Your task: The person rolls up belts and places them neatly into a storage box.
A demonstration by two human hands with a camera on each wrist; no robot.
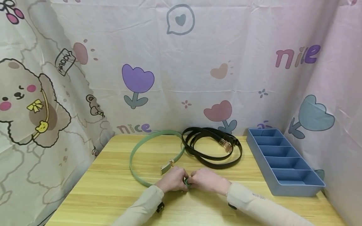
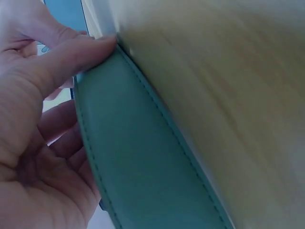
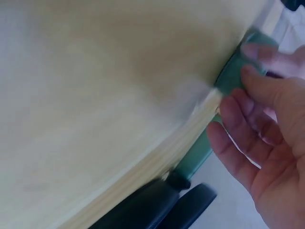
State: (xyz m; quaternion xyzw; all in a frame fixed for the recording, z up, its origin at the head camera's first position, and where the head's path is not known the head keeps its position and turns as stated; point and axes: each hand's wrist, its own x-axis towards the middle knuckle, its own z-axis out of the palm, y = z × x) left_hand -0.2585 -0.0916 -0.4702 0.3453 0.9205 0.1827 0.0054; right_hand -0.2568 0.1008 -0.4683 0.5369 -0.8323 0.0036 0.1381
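Note:
A green belt [image 1: 167,132] lies on the table in a wide loop, its buckle [image 1: 166,168] just beyond my left hand. Stitched edges show on the strap [image 2: 133,138] in the left wrist view. My left hand [image 1: 173,179] pinches the strap with its thumb on the near face. Close against it, my right hand [image 1: 207,180] pinches the same belt between thumb and fingertips, its other fingers loosely bent. A small bend of green [image 1: 187,181] shows between the two hands; the fingers hide the rest of that part.
A black belt [image 1: 220,165] with a gold-coloured buckle [image 1: 227,146] lies coiled behind the right hand, meeting the green loop's right side. At the right stands a blue-grey organiser box [image 1: 263,163] with several compartments. A printed cloth [image 1: 175,78] hangs behind the wooden table [image 1: 113,175].

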